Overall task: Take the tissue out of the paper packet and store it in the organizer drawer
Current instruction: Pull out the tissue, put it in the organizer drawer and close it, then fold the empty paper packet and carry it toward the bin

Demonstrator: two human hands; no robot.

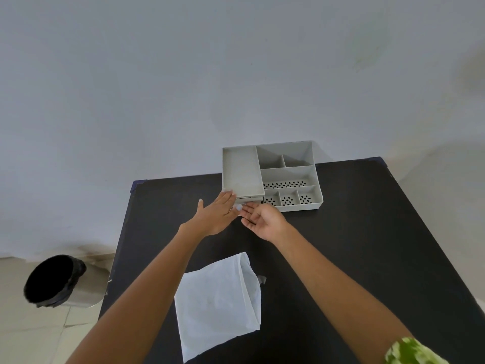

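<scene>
Fingers of our left hand (216, 214) lie straight and together, flat against the front left corner of the grey organizer (273, 177), clamped on nothing. Fingers of our right hand (262, 222) are loosely apart, palm turned up, their tips at the drawer front (249, 198) under the organizer's shallow left tray; whether they pinch a pull there, we cannot tell, as the tips are hidden. The drawer shows as closed or barely open.

We find the white paper packet (219, 302) flat on the black tabletop (367, 245), well apart from the organizer and nearer to us. Its open mouth faces the organizer. The tissue itself is not visible; we judge it is inside the packet.

We expect the packet to be light, thin and easily creased, and the tissue soft, limp and easily torn. We recommend pinning the packet near its closed end with one hand and drawing the tissue out at the mouth with a gentle pinch on its exposed edge.
</scene>
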